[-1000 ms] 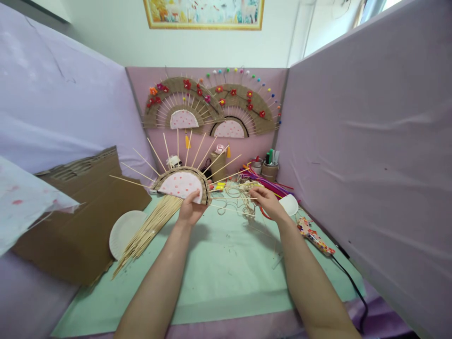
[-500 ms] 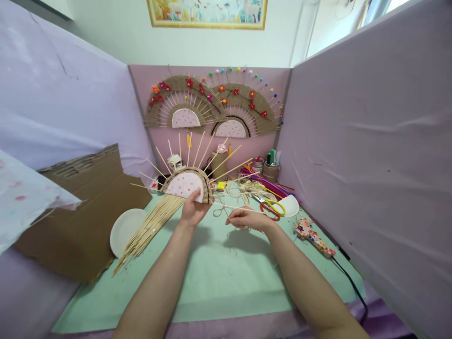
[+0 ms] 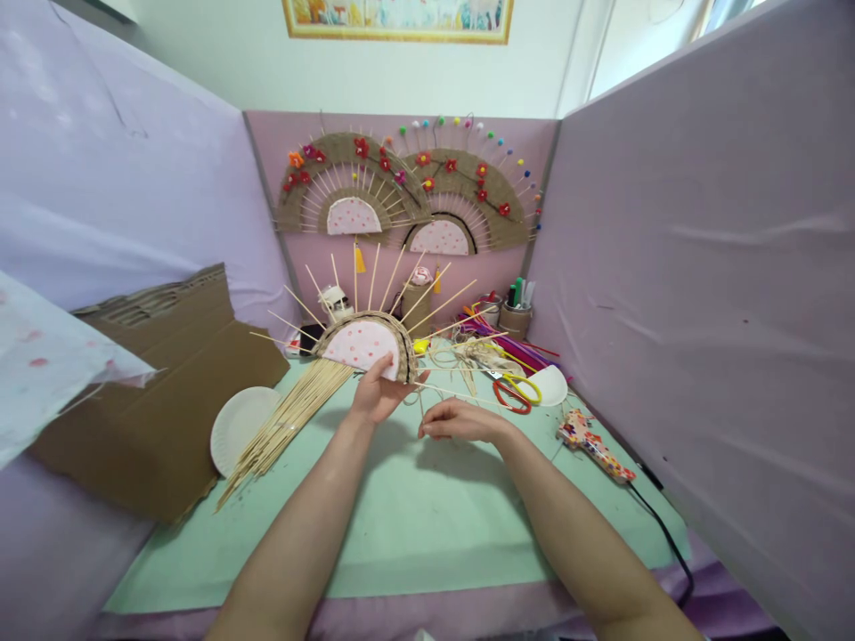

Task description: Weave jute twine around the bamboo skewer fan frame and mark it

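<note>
My left hand (image 3: pixel 380 393) grips the lower right end of a half-round fan base (image 3: pixel 357 345), with the thumb on its pink-spotted white face. Brown twine borders the curved edge, and thin wooden sticks (image 3: pixel 378 278) fan out from it. Just right of the base, my right hand (image 3: pixel 460 420) pinches a strand of twine (image 3: pixel 421 405) that runs up toward the base's right end. Its fingertips are pressed together below the lowest sticks. Under the base lies a bundle of loose bamboo sticks (image 3: pixel 287 436).
Scissors (image 3: pixel 514 392) lie right of my right hand, beside a cut paper plate (image 3: pixel 551 385). A flower-patterned glue gun (image 3: pixel 594 445) with a cord rests at the right. To the left are a paper plate (image 3: pixel 231 432) and cardboard (image 3: pixel 160 401). Decorated fans (image 3: pixel 468 191) hang behind.
The fan base has shifted slightly right and tilted in my left hand. My right hand has moved a little left and down, and the twine between the hands now hangs straighter.
</note>
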`<control>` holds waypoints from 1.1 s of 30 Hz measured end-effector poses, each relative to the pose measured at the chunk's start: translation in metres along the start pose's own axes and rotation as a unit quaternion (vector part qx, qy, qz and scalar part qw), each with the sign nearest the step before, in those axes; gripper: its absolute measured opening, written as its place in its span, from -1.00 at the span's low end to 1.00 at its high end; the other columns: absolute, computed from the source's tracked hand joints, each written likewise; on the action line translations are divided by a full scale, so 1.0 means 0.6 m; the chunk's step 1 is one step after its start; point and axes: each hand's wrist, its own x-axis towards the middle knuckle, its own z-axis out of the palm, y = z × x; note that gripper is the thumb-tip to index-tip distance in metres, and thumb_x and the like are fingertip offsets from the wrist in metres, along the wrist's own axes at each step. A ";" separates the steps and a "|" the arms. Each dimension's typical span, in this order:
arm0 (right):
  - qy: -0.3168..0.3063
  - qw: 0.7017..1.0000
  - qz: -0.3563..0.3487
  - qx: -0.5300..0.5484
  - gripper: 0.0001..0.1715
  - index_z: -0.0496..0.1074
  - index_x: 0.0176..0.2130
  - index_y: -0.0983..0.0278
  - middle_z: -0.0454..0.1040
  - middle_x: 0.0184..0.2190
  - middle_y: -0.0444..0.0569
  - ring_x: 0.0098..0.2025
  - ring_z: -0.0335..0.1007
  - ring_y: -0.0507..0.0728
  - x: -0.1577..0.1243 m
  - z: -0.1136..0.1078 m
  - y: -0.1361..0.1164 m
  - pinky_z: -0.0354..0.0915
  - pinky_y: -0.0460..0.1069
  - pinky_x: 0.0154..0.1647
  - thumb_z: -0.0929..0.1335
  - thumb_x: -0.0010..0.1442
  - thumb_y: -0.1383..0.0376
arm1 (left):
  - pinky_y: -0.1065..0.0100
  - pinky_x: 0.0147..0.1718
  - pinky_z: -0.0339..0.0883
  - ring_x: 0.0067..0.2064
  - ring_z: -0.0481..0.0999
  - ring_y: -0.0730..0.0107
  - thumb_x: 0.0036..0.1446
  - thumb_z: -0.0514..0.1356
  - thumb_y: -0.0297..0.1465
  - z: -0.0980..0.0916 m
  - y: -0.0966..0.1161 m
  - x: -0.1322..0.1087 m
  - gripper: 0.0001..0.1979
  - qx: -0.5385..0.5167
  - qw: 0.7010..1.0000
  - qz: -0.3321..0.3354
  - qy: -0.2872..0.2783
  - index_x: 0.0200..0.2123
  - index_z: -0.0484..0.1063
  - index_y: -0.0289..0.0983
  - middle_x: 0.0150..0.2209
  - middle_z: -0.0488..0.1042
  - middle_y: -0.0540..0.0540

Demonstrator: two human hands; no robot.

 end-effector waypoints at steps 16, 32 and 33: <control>0.108 0.993 0.036 -0.013 -0.58 0.48 -0.20 0.29 0.43 -0.45 -0.10 -0.44 0.30 0.01 -0.050 -0.079 0.007 0.22 -0.10 -0.42 0.38 0.02 0.06 | 0.12 -0.12 0.42 -0.16 0.55 0.16 0.14 0.09 -0.45 -0.012 0.016 0.015 -0.71 0.020 0.999 0.041 0.025 -0.08 0.39 -0.44 -0.26 0.56 -0.26; 0.250 0.968 -0.012 0.023 -0.68 0.42 -0.41 0.30 0.36 -0.58 -0.11 -0.53 0.21 0.00 -0.112 -0.093 -0.020 0.14 -0.09 -0.53 0.40 0.02 0.08 | 0.09 -0.09 0.40 -0.05 0.51 0.09 0.03 0.20 -0.53 -0.008 0.000 0.016 -0.73 0.052 0.990 0.130 0.034 -0.14 0.41 -0.37 -0.21 0.57 -0.24; 0.200 0.979 -0.008 0.026 -0.69 0.43 -0.41 0.31 0.37 -0.57 -0.11 -0.52 0.23 0.01 -0.105 -0.081 -0.023 0.15 -0.10 -0.52 0.40 0.02 0.09 | 0.10 -0.08 0.40 -0.04 0.51 0.10 0.04 0.20 -0.53 -0.006 -0.001 0.016 -0.74 0.046 0.988 0.140 0.036 -0.14 0.41 -0.36 -0.21 0.56 -0.24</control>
